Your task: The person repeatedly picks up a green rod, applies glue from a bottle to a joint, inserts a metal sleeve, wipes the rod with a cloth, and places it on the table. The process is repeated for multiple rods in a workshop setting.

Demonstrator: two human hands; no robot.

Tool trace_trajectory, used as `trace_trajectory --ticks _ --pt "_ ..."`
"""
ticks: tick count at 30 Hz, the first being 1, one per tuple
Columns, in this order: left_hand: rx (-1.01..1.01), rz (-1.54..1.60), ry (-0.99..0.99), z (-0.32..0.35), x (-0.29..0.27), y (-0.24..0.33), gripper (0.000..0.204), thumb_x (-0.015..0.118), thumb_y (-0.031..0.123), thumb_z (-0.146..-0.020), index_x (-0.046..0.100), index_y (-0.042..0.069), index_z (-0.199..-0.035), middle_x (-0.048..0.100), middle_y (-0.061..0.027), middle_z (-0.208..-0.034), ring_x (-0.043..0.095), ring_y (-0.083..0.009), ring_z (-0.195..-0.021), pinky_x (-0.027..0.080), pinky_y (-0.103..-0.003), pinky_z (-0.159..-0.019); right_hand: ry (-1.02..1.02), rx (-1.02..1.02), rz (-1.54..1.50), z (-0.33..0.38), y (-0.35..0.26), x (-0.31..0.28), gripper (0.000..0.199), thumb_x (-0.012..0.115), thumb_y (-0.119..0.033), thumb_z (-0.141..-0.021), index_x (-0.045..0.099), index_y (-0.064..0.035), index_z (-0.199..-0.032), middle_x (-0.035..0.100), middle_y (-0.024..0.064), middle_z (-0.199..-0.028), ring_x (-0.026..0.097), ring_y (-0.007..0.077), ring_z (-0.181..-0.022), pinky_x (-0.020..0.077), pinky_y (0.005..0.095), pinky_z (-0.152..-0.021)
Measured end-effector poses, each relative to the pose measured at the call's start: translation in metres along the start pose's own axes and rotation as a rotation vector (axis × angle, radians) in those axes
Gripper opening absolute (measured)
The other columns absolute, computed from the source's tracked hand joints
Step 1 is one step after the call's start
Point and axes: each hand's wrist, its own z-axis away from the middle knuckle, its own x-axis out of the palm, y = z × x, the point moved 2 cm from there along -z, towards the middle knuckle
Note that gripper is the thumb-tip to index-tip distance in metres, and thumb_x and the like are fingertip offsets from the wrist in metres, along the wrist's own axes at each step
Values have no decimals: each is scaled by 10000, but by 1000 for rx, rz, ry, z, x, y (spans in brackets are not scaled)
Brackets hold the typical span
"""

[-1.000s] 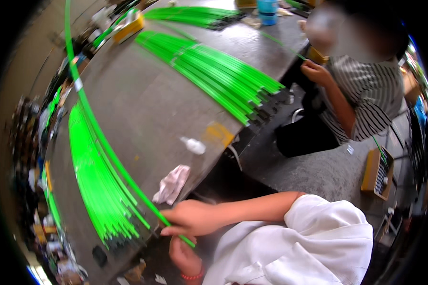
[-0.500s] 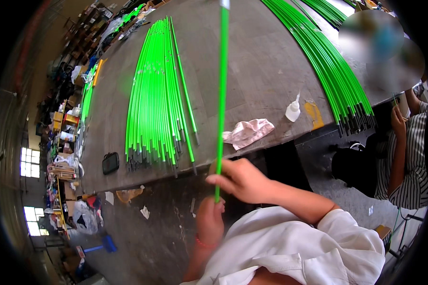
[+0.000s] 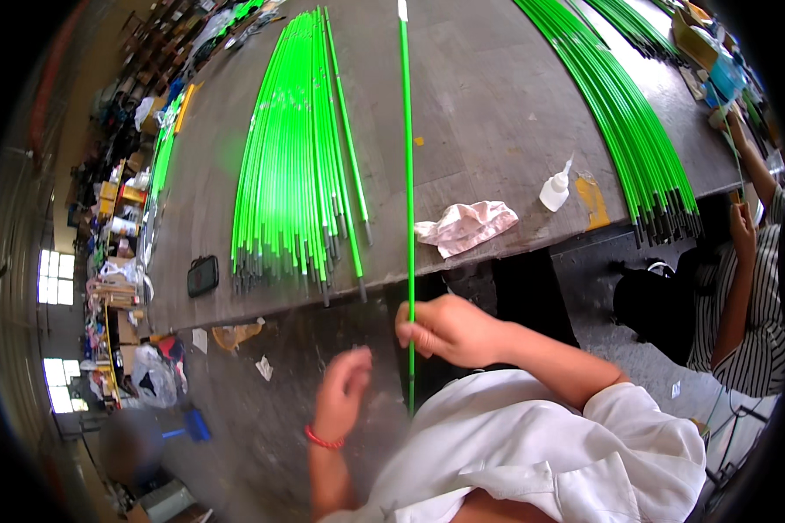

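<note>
A long thin green rod (image 3: 408,157) with a white upper tip stands nearly upright in front of me. Closed around its lower part is my right hand (image 3: 453,331), and the rod's end sticks out below the fist. My left hand (image 3: 344,394), with a red bracelet at the wrist, is in the air to the left of the rod. It holds nothing; its slightly blurred fingers are loosely bent and away from the rod. Beyond my hands, a bundle of green rods (image 3: 292,157) with dark ends lies on the grey table (image 3: 462,78), one rod a little apart on its right.
A crumpled pink cloth (image 3: 467,228) and a white squeeze bottle (image 3: 555,190) lie near the table's front edge. A black case (image 3: 203,275) sits at the left. More green rods (image 3: 619,122) lie to the right, near a co-worker in a striped shirt (image 3: 741,322).
My left hand has let go of the rod's lower end and moved left. The rod has slipped or been moved lower, and my right hand still grips it.
</note>
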Motion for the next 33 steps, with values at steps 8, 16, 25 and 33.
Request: trace_trajectory --ticks 8,16,25,33 --pt "684 641 -10 -112 27 167 485 505 -10 -873 312 0 -1318 536 -181 -1086 602 -149 -723 490 -227 -583 -243 -6 -65 26 7 41 187 434 -224 -892 501 -50 -895 579 154 -713 575 353 -683 442 443 -634" --pt "546 1004 -176 -148 54 192 381 483 54 -918 410 25 -1291 584 -79 -811 343 -1 -405 285 -138 -353 196 -76 316 48 8 -2 270 558 -312 -836 529 -50 -894 572 137 -747 568 327 -687 456 417 -600" --pt "265 1286 -294 -132 51 164 451 438 58 -921 312 33 -1354 568 -98 -780 377 -35 -363 294 -153 -307 1194 21 796 86 31 -134 413 653 -99 -745 465 -22 -1104 503 125 -1063 443 266 -922 368 340 -751" --pt "245 1130 -235 -127 59 163 429 430 29 -910 321 4 -1324 551 -120 -759 385 -49 -344 324 -152 -309 979 230 603 58 66 -156 183 631 -83 -791 566 -4 -943 581 141 -860 533 273 -839 409 357 -720"
